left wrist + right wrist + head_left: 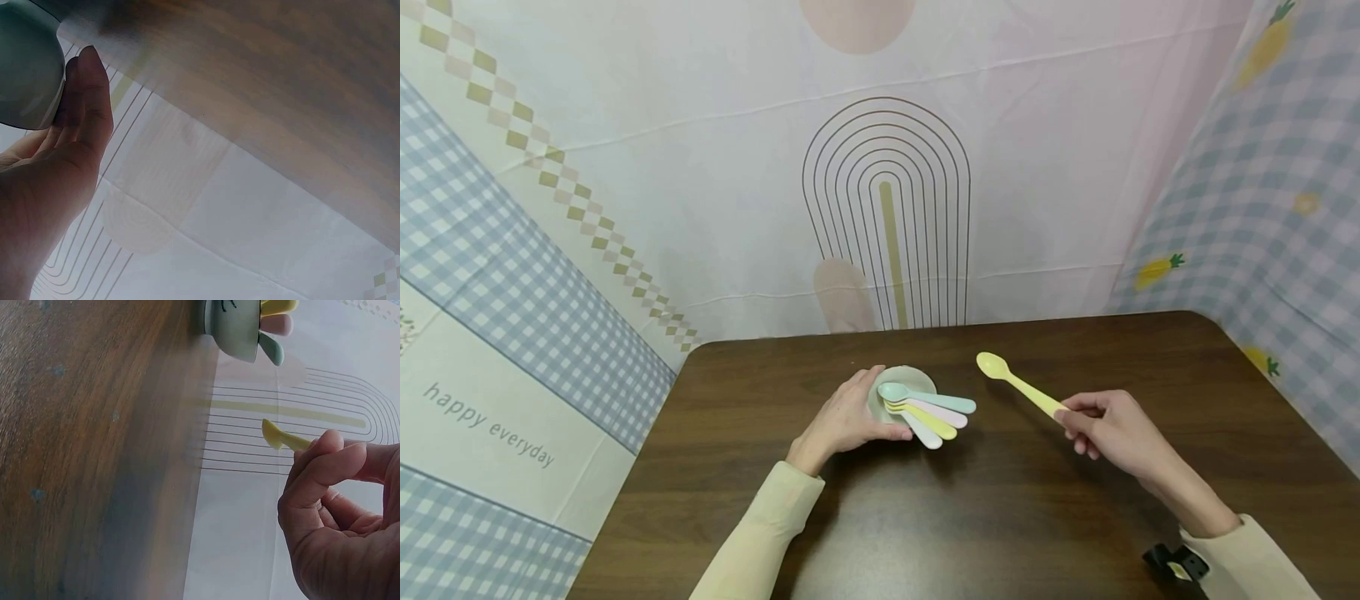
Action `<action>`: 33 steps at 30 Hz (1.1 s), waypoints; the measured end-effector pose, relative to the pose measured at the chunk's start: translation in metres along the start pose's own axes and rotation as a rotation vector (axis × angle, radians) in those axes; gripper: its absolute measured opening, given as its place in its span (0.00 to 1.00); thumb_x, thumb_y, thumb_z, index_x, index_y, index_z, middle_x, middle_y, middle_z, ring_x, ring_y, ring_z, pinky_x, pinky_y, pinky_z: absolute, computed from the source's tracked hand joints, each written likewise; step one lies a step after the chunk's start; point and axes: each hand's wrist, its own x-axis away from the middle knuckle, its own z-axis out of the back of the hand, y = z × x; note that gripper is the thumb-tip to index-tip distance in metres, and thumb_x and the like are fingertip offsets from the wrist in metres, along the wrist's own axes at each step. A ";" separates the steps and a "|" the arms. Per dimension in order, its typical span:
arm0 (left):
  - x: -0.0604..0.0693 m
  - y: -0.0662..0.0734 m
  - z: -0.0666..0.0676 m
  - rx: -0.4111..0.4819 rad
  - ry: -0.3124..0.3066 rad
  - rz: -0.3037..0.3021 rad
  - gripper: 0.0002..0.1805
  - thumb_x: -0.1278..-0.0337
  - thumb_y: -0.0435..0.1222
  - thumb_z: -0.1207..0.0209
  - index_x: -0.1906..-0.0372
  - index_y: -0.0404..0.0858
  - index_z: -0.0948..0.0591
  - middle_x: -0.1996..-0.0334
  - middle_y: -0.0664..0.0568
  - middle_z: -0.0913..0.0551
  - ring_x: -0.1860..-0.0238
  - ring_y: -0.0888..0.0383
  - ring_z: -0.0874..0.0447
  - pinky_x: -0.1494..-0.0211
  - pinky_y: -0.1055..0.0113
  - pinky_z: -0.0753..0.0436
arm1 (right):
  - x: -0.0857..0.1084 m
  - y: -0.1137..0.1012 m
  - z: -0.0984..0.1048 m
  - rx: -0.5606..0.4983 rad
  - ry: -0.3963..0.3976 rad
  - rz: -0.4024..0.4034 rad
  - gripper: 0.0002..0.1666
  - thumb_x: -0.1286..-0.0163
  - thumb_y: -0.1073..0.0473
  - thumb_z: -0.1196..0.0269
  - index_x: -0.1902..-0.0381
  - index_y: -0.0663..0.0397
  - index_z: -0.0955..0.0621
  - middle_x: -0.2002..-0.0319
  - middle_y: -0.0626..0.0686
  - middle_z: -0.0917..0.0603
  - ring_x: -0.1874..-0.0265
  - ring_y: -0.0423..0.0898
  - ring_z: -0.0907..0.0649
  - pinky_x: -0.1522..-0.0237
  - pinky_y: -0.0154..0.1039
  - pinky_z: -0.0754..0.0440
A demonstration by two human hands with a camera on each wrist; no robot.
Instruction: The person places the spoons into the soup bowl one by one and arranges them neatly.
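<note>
My left hand grips a small pale green bowl from its left side, thumb in front and fingers behind. Several small spoons lean in the bowl, fanned out over its right rim: a mint spoon, a pink spoon, a yellow one and a white spoon. To the right, my right hand pinches the handle end of a long yellow spoon, its oval head pointing up and left toward the bowl. In the right wrist view the bowl has dark marks on its side.
Both hands are over a dark brown wooden table. Behind it hangs a white cloth printed with arches, and blue checked cloth borders the right side. A small black device sits at my right sleeve.
</note>
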 end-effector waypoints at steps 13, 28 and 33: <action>0.000 -0.001 -0.001 0.004 0.001 0.004 0.66 0.58 0.61 0.17 0.16 0.36 0.34 0.21 0.38 0.26 0.23 0.39 0.25 0.22 0.41 0.23 | -0.002 -0.001 -0.002 -0.003 -0.027 -0.016 0.19 0.18 0.58 0.37 0.43 0.72 0.16 0.71 0.49 0.18 0.78 0.39 0.19 0.75 0.36 0.18; 0.000 0.000 -0.001 0.003 -0.001 0.013 0.67 0.58 0.61 0.17 0.16 0.36 0.34 0.20 0.38 0.27 0.22 0.39 0.25 0.22 0.41 0.24 | 0.000 -0.004 -0.004 -0.028 -0.031 -0.022 0.18 0.19 0.58 0.36 0.47 0.72 0.16 0.73 0.48 0.19 0.79 0.38 0.21 0.76 0.35 0.20; 0.000 0.000 -0.001 0.008 -0.001 0.012 0.66 0.58 0.61 0.17 0.16 0.36 0.34 0.20 0.38 0.27 0.23 0.39 0.25 0.23 0.41 0.23 | 0.000 -0.004 -0.004 -0.036 -0.038 -0.023 0.18 0.19 0.58 0.37 0.47 0.72 0.16 0.73 0.48 0.19 0.79 0.38 0.22 0.76 0.35 0.21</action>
